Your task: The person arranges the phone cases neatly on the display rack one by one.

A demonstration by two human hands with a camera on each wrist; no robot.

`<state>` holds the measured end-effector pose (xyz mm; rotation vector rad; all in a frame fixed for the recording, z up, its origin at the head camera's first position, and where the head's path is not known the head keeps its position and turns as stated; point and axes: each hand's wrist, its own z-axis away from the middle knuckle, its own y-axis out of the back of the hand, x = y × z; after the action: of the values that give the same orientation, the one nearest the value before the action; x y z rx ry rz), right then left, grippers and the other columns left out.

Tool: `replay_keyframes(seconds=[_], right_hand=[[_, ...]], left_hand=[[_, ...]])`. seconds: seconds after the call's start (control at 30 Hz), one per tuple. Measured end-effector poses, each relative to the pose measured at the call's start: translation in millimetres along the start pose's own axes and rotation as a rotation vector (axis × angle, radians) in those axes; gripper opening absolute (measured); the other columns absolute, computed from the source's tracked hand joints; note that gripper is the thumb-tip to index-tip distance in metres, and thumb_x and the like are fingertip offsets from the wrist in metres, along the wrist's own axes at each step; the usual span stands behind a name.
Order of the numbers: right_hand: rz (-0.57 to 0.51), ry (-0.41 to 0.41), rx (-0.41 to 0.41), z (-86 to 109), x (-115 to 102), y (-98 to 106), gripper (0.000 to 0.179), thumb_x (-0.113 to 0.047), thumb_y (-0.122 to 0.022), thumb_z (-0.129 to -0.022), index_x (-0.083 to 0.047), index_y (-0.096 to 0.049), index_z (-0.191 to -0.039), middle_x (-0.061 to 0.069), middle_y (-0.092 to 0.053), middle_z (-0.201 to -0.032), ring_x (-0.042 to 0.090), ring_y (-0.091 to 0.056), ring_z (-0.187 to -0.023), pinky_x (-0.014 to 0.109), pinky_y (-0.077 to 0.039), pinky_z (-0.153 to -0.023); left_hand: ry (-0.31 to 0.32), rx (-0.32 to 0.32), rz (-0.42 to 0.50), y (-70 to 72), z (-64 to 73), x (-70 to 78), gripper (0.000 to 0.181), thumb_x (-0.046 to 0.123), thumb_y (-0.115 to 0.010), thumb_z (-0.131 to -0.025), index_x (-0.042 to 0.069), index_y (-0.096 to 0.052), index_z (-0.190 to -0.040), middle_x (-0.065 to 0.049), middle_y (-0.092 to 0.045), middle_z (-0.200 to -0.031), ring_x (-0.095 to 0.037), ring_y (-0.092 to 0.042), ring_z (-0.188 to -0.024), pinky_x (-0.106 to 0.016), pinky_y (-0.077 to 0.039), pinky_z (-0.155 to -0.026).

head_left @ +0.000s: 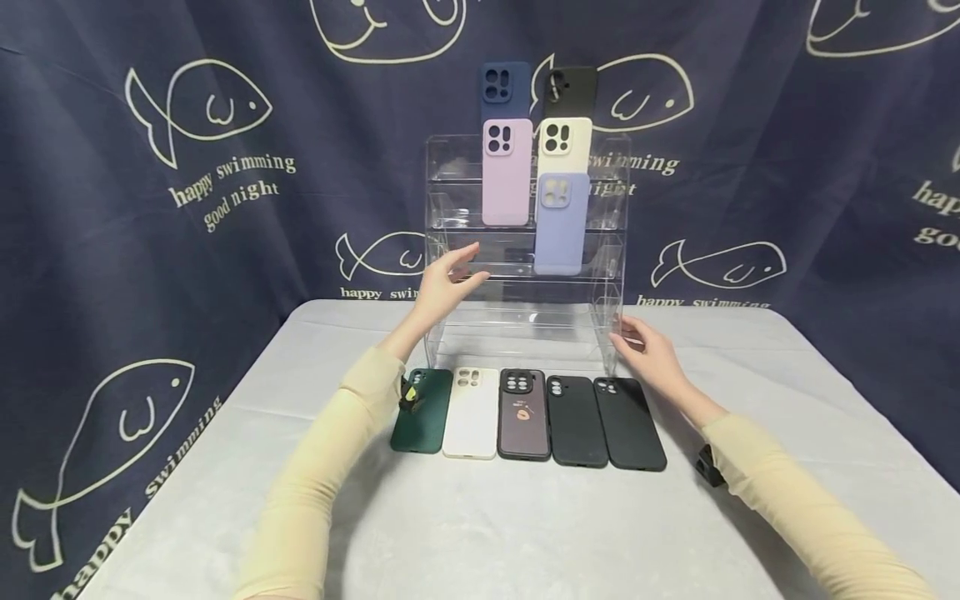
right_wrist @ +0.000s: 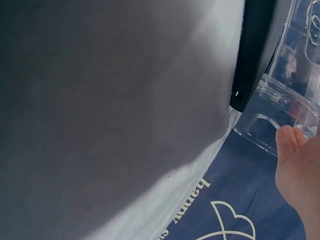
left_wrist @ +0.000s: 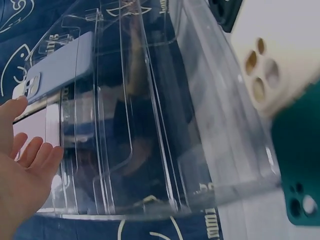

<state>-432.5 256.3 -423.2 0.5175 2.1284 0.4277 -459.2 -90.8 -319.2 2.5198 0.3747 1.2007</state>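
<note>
A clear stepped display rack (head_left: 525, 333) stands on the table and holds phone cases on its upper tiers: navy (head_left: 513, 96), black (head_left: 573, 96), pink (head_left: 507, 187), cream (head_left: 573, 150) and lavender (head_left: 562, 233). My left hand (head_left: 447, 283) hovers in front of the rack's left side, thumb and fingers spread, holding nothing; the left wrist view shows this hand (left_wrist: 32, 175) with its palm bare. At the rack's lower right side, my right hand (head_left: 651, 354) has its fingertips at the clear side panel. In the right wrist view the hand (right_wrist: 300, 170) is partly cut off.
Along the rack's front lies a row of phone cases: green (head_left: 422, 417), white (head_left: 471, 417), dark brown with a small print (head_left: 523, 425), and two black ones (head_left: 577, 425). A grey cloth covers the table (head_left: 480, 533). Behind hangs a navy curtain (head_left: 300, 208) with fish drawings.
</note>
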Motion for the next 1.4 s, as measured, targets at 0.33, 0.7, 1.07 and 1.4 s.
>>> replay_keyframes(seconds=[0.33, 0.7, 1.07, 1.4], right_hand=[[0.038, -0.009, -0.028, -1.6, -5.0, 1.8, 0.043, -0.010, -0.060, -0.091, 0.012, -0.048, -0.127, 0.034, -0.059, -0.113, 0.044, -0.059, -0.103, 0.041, -0.050, -0.091], [0.061, -0.004, -0.024, -0.4, 4.2, 0.9, 0.043, -0.014, -0.060, -0.092, 0.009, -0.050, -0.127, 0.030, -0.061, -0.113, 0.041, -0.059, -0.103, 0.015, -0.049, -0.088], [0.063, 0.004, -0.007, -1.1, 4.5, 0.8, 0.043, -0.014, -0.061, -0.091, 0.009, -0.051, -0.126, 0.030, -0.062, -0.111, -0.022, -0.046, -0.088, 0.010, -0.048, -0.085], [0.077, 0.005, -0.007, -1.4, 3.3, 0.0, 0.042, -0.014, -0.061, -0.091, 0.010, -0.052, -0.124, 0.029, -0.063, -0.111, -0.001, -0.057, -0.093, 0.014, -0.049, -0.086]], left_hand=[[0.010, 0.032, 0.035, 26.8, 25.1, -11.4, 0.051, 0.012, -0.071, -0.083, 0.000, -0.053, -0.129, -0.018, -0.057, -0.129, -0.032, -0.055, -0.119, -0.042, -0.048, -0.102], [0.076, 0.039, 0.030, 48.2, 51.8, -29.1, 0.043, 0.011, -0.071, -0.083, 0.000, -0.057, -0.123, -0.021, -0.062, -0.119, -0.032, -0.062, -0.106, -0.037, -0.053, -0.093], [0.133, -0.024, -0.016, 63.5, 76.7, -23.1, 0.034, -0.002, -0.063, -0.086, -0.012, -0.056, -0.117, -0.030, -0.062, -0.111, -0.042, -0.061, -0.101, -0.045, -0.053, -0.090], [0.190, -0.121, -0.125, 70.9, 94.0, -65.2, 0.034, 0.004, -0.065, -0.086, -0.011, -0.058, -0.116, -0.027, -0.064, -0.110, -0.039, -0.064, -0.096, -0.043, -0.056, -0.087]])
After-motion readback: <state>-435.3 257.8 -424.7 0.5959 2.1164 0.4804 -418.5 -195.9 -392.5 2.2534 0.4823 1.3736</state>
